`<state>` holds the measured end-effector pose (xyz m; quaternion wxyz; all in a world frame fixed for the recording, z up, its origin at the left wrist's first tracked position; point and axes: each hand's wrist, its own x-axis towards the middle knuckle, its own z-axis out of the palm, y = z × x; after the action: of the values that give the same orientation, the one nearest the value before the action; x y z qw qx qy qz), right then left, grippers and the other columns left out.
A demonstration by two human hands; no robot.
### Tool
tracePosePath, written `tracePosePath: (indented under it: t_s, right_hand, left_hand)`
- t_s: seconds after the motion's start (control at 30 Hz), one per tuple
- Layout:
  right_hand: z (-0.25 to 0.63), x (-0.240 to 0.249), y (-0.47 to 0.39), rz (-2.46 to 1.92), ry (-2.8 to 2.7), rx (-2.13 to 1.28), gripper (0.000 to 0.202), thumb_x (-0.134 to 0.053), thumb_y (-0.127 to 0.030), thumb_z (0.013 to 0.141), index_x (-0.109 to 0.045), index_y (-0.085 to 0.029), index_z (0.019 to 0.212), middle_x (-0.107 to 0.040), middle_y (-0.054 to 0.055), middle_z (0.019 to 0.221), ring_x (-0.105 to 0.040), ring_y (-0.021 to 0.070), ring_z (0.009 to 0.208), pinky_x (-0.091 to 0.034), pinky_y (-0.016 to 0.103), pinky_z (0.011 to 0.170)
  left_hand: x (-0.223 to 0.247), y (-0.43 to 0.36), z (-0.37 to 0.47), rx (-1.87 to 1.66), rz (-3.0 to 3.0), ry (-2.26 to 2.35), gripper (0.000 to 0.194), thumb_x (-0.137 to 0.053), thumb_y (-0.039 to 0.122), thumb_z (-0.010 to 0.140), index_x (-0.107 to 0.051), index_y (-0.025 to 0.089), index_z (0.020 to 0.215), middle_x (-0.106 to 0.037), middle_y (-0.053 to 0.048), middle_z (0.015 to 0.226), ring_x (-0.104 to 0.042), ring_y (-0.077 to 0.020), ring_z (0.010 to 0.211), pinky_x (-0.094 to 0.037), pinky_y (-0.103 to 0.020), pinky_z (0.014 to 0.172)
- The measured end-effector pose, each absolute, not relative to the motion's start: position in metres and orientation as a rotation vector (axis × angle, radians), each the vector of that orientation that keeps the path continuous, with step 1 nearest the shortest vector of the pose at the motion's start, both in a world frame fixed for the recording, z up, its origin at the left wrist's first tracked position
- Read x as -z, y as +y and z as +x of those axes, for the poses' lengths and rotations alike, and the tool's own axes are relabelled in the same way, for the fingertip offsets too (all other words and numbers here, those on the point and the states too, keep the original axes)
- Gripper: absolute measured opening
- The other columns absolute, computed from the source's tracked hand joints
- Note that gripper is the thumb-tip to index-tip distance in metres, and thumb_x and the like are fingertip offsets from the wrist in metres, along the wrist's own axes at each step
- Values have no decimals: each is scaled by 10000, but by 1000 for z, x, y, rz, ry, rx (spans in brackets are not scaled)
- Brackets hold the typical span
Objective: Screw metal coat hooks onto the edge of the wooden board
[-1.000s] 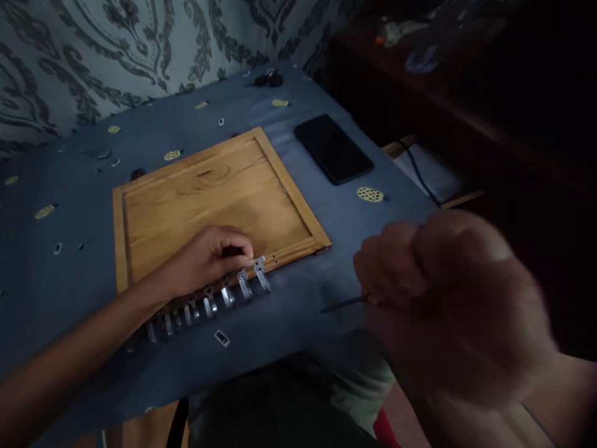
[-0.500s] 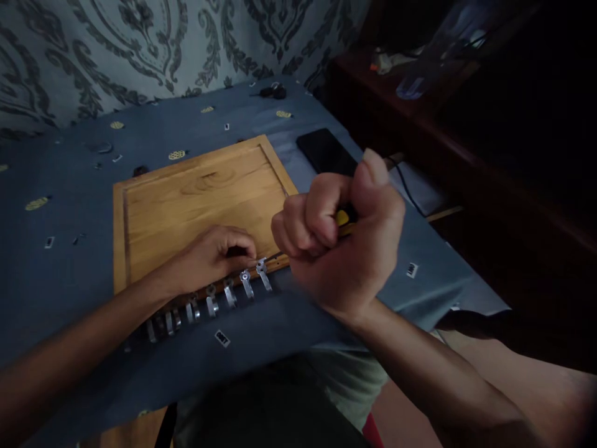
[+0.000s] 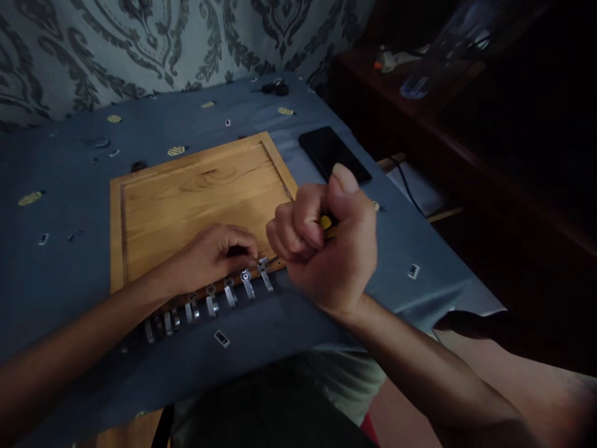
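Note:
My right hand (image 3: 326, 242) is wrapped in a fist around a screwdriver with a yellow and black handle (image 3: 328, 221). The handle is mostly hidden in the palm, and a short length of its thin shaft (image 3: 275, 259) points left to the board's front edge. There, the shaft meets the rightmost metal hook (image 3: 264, 275). My left hand (image 3: 224, 249) rests over the edge of the wooden board (image 3: 200, 193), thumb and fingertips pinched at that same hook. Several more silvery hooks (image 3: 230, 294) hang in a row along the edge, the left ones dim.
A dark phone (image 3: 333, 154) lies right of the board on the blue tablecloth (image 3: 261, 342). Keys (image 3: 275, 88) lie at the back. On the right, a dark red-brown piece of furniture (image 3: 448, 143) holds a clear plastic bottle (image 3: 420, 81).
My right fist has shifted a little left and turned about the screwdriver. The left hand stays at the rightmost hook. The whole view has moved slightly.

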<state>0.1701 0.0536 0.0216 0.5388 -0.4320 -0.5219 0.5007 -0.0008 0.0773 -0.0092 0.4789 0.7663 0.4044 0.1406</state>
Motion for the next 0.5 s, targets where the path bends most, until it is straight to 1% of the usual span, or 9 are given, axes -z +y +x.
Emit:
tracePosePath:
  t_s: [0.1, 0.17, 0.23, 0.33, 0.4, 0.5]
  right_hand:
    - [169, -21, 52, -1023, -1223, -1225, 581, -129, -522, 1060, -216, -283, 539, -324, 0, 477, -384, 165, 439, -446, 339, 463]
    - [168, -20, 50, -1013, -1248, -1232, 577, -166, -510, 1063, -232, -280, 537, -358, 5, 497, -409, 162, 455, -469, 340, 486]
    - [168, -17, 48, -1021, -1290, -1226, 595, -192, -558, 1056, -240, -274, 536, -386, 6, 510, -437, 155, 470, -476, 329, 492]
    - [168, -12, 45, -1087, -1361, -1185, 643, -175, -666, 1024, -245, -264, 527, -424, 18, 497, -485, 154, 484, -453, 306, 474]
    - [168, -9, 45, -1138, -1421, -1141, 669, -146, -690, 1012, -270, -257, 517, -458, 32, 491, -520, 155, 494, -435, 299, 468]
    - [170, -7, 46, -1208, -1542, -1080, 675, -198, -694, 1009, -332, -250, 519, -529, 40, 512, -561, 154, 524, -423, 291, 471]
  left_hand:
    - [8, 77, 0, -354, 1866, 992, 149, -643, 231, 888, -709, 181, 764, -725, -18, 784, -664, -173, 748, -523, -292, 719]
    - [7, 76, 0, -354, 1846, 990, 164, -634, 235, 895, -706, 175, 760, -723, -21, 770, -656, -170, 736, -516, -284, 697]
    - [7, 75, 1, -353, 1817, 985, 189, -613, 240, 907, -707, 168, 759, -714, -22, 750, -645, -165, 711, -500, -272, 657]
    - [8, 74, 1, -366, 1801, 970, 197, -607, 247, 906, -704, 170, 753, -697, -9, 721, -629, -155, 677, -474, -258, 616]
    - [6, 74, 1, -371, 1814, 984, 193, -615, 256, 906, -700, 174, 754, -697, -6, 724, -632, -155, 681, -471, -258, 620]
    - [-2, 71, 1, -320, 1850, 1038, 222, -588, 280, 942, -703, 182, 780, -717, -15, 776, -659, -169, 731, -483, -271, 658]
